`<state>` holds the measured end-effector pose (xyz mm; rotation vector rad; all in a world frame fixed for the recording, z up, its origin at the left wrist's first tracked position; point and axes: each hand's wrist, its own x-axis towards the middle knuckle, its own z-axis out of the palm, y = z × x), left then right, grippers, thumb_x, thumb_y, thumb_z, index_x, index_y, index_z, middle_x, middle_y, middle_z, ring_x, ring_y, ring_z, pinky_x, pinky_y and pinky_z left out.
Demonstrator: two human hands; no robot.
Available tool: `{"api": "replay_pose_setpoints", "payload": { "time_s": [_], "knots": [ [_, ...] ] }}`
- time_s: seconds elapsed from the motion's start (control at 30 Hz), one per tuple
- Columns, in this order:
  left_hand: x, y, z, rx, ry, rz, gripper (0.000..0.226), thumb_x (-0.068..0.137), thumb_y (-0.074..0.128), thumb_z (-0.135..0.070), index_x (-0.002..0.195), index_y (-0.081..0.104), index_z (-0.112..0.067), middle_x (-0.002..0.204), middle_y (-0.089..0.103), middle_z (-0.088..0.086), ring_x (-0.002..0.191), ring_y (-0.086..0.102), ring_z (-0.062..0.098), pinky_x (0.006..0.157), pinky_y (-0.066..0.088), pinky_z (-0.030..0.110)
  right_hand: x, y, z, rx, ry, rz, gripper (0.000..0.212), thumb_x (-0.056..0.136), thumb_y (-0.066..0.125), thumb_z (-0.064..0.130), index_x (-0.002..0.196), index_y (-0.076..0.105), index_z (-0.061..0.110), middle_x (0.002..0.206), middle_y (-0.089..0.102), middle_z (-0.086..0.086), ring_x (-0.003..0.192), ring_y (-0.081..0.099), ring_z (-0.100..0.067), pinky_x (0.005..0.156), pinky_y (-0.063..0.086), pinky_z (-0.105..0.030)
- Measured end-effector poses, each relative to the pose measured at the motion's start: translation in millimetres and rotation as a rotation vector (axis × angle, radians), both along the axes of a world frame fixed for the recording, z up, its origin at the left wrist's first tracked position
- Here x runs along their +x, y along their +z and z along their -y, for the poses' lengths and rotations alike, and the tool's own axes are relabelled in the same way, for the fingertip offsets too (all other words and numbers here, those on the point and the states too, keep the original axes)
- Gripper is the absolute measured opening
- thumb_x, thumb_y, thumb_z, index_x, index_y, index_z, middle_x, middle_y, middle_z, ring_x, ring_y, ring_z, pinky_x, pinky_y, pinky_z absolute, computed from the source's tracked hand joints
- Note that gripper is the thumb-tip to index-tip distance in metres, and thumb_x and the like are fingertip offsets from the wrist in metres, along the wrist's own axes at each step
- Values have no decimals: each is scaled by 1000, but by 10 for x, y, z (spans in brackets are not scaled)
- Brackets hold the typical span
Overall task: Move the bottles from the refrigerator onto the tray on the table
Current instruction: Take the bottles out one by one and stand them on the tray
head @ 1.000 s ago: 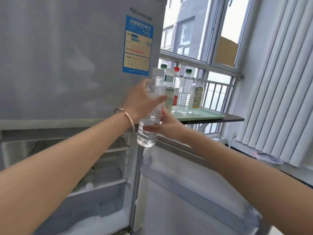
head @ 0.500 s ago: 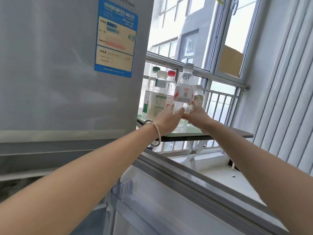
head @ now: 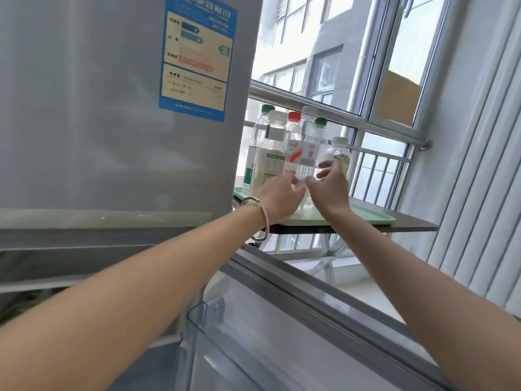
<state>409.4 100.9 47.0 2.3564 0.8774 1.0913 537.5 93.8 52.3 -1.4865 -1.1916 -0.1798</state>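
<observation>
A clear water bottle point(head: 306, 148) with a white cap and a red-and-white label stands upright over the green tray point(head: 366, 218) on the dark table point(head: 417, 227). My left hand point(head: 282, 198) wraps its lower part from the left. My right hand point(head: 328, 187) holds it from the right, thumb and forefinger around its side. The bottle's base is hidden behind my hands. Several other bottles stand on the tray behind it: a tall milky one point(head: 270, 162), a red-capped one point(head: 294, 117) and a small one point(head: 339, 153).
The grey refrigerator point(head: 84, 108) fills the left, with a blue energy label point(head: 197, 57). Its lower door point(head: 282, 320) is swung open below my arms. Behind the table are a window with a metal railing point(head: 389, 159) and white vertical blinds point(head: 479, 165).
Both hands carried the water bottle from the open refrigerator up and over to the tray, then lowered it among the other bottles. My view has swung right toward the table.
</observation>
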Motion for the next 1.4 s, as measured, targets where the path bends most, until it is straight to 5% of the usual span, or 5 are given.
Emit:
{"api": "replay_pose_setpoints", "payload": {
  "time_s": [0.13, 0.37, 0.57, 0.83, 1.4],
  "knots": [
    [-473, 37, 171, 5, 69, -43, 24, 94, 46, -13, 104, 65, -1, 98, 67, 12, 88, 63, 25, 67, 49, 25, -503, 22, 277, -35, 152, 308, 6, 84, 60, 6, 86, 62, 11, 71, 63, -1, 63, 61, -16, 60, 50, -22],
    [-1651, -438, 54, -534, 33, -428, 13, 90, 53, -8, 80, 62, -7, 66, 55, 8, 43, 53, 12, 46, 48, 22, -1694, -279, 295, -926, 485, 420, 23, 93, 44, 6, 91, 65, -4, 75, 68, -18, 54, 64, -24, 49, 56, -27],
    [-2544, -1288, -337, -751, 292, -885, 34, 95, 52, -30, 118, 57, -6, 112, 64, 13, 92, 64, 25, 76, 56, 35, -2683, -1355, -239, -1420, 590, 635, 33, 97, 47, 15, 124, 51, -4, 91, 62, -19, 77, 62, -32, 71, 55, -41],
    [-2861, -2363, -840, -328, 572, -792, 30, 92, 47, -14, 117, 63, -9, 117, 68, 15, 105, 65, 30, 82, 49, 31, -3134, -2332, -820, -1248, 546, 1021, 57, 99, 44, 18, 151, 24, 7, 154, 35, -13, 139, 37, -29, 110, 33, -38],
    [-3191, -3069, -990, -428, 626, -636, 43, 88, 53, -20, 130, 53, -14, 133, 57, 8, 120, 55, 25, 101, 46, 35, -3068, -3453, -1299, -1026, 584, 686, 52, 90, 53, 16, 138, 33, 16, 128, 51, -21, 114, 53, -35, 84, 43, -34]
  ]
}}
